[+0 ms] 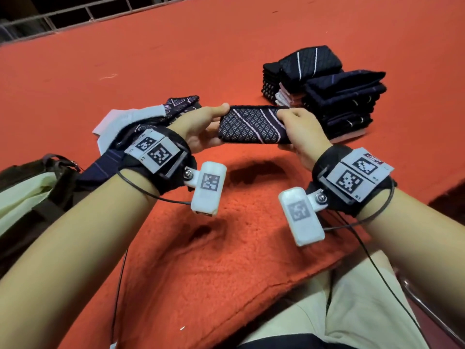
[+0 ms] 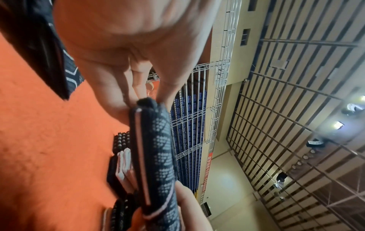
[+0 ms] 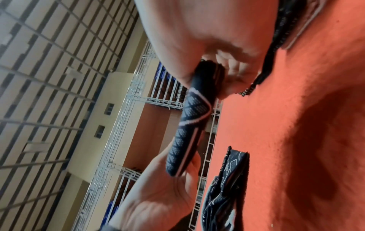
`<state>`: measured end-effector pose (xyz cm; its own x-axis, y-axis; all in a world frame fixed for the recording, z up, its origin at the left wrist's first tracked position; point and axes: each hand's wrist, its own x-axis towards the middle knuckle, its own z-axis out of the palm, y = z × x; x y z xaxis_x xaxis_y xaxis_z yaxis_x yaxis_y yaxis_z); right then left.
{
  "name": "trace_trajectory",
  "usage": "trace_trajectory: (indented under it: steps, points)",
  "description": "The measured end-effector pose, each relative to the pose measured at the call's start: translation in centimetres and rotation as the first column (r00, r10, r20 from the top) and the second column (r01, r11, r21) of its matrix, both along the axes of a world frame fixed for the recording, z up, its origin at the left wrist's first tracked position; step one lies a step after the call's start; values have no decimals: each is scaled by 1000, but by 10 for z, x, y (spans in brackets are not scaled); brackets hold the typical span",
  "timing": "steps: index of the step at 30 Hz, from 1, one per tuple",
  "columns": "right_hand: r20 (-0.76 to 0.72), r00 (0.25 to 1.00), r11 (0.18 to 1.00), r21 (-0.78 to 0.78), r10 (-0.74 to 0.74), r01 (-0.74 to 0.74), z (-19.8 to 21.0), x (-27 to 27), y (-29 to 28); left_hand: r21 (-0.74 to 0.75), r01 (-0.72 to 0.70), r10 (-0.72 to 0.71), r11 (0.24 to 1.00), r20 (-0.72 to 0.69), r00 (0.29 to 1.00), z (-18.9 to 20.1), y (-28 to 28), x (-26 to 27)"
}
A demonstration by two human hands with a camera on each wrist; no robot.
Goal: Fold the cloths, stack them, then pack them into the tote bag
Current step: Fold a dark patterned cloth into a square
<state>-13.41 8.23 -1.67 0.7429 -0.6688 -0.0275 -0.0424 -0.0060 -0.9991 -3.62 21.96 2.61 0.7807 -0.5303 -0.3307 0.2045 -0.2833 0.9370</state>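
Both hands are closed on one folded cloth point(image 1: 251, 125), which is held in the air above the orange table covering point(image 1: 214, 248), just in front of the person. Its left short end is pinched by the left hand point(image 1: 201, 132), thumb on top and fingers beneath; its right end is gripped the same way by the right hand point(image 1: 300, 133). From the left wrist view the cloth point(image 2: 156, 156) is seen edge-on as several flat layers, and the fingers point(image 2: 110, 87) are pressed against its underside.

The cloth is judged to be light, soft and limp, a knitted dark fabric with a dotted diamond pattern and pale stripes. Little weight is expected, but the layers could slide or spring open if only one end is held. A hold across all layers at both ends, or a flat palm beneath with the thumb above, is judged safest.

To the left, beside the left wrist, a loose heap of unfolded cloths point(image 1: 141, 122) lies on the covering, and nearer the body a bag point(image 1: 32, 192), probably the tote, is partly seen at the frame edge. Farther off, to the right, stacks of folded cloths point(image 1: 327, 94) stand side by side. The held cloth is judged ready to be laid on one of them.
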Motion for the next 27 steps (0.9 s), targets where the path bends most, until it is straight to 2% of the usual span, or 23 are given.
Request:
trace_trajectory:
  steps: [2,4,9,13,16,22,24,27]
  points:
    - [44,992,985,-121,-117,122,5,-1,-9,-34,-4,3,999,-18,1000,2,-7,-2]
    - [94,982,967,-179,-166,180,15,-3,-20,-41,-5,4,999,-26,1000,6,-16,-1]
    - [162,960,943,-207,-229,260,41,-6,-58,-8,4,-4,1000,-6,1000,15,-51,-5]
    - [118,951,920,-244,-286,307,57,-12,-98,-54,14,-13,998,16,1000,27,-88,-11]
    - [108,954,932,-207,-280,297,66,-13,-126,-116,13,-12,993,7,1000,35,-118,-15]
    - [71,962,907,-322,-263,272,62,-7,-167,-183,-20,14,983,-31,999,37,-171,-22]
    - [11,969,902,-364,-246,233,54,-7,-176,-160,-39,32,986,-42,999,31,-179,-24]
    - [-90,976,897,-419,-198,143,33,-8,-185,-46,-8,7,999,-26,1000,17,-184,-24]
